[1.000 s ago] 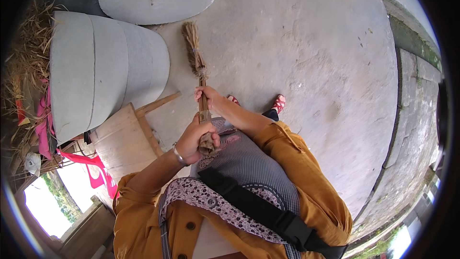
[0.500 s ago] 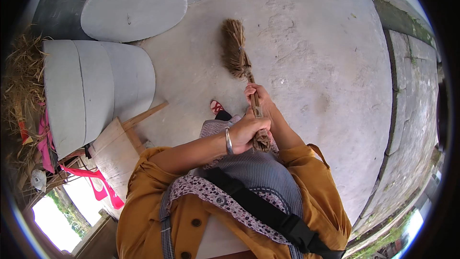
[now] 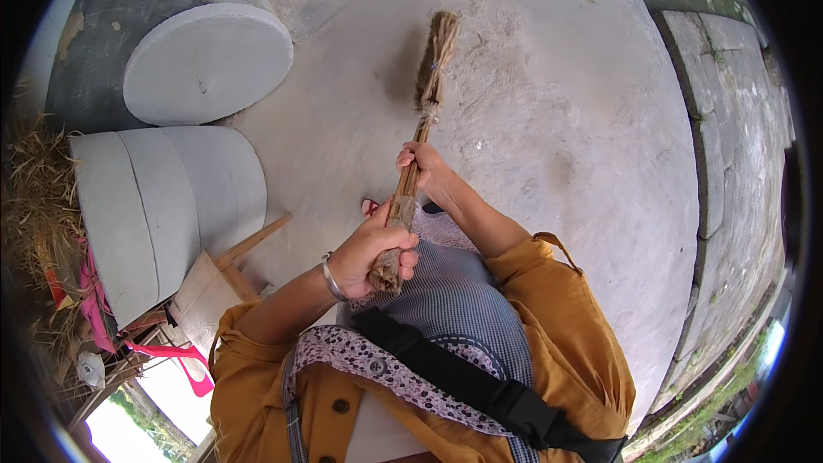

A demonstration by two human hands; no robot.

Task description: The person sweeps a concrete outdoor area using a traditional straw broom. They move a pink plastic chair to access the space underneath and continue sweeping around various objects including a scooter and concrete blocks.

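Both my hands grip a straw broom (image 3: 441,47) with a handle of bound stalks. My left hand (image 3: 369,253) wraps round the butt end of the handle, close to my apron, with a silver bangle at its wrist. Farther up the handle, my right hand (image 3: 420,167) is closed round it below the bound neck. The brush head points away from me, over the concrete floor (image 3: 549,214) and casting a soft shadow to its left. Whether its bristles touch the floor I cannot tell.
On the left stands a large grey rounded container (image 3: 171,206), with a round grey slab (image 3: 208,64) behind it. Dry straw (image 3: 39,214), pink strips (image 3: 94,300) and a wooden stool-like piece (image 3: 214,279) lie nearby. Stone blocks (image 3: 737,137) border the floor on the right.
The broom's head has swung to the right and farther away. My left hand has moved left and slightly nearer, and my right hand has shifted left. The view has also turned somewhat.
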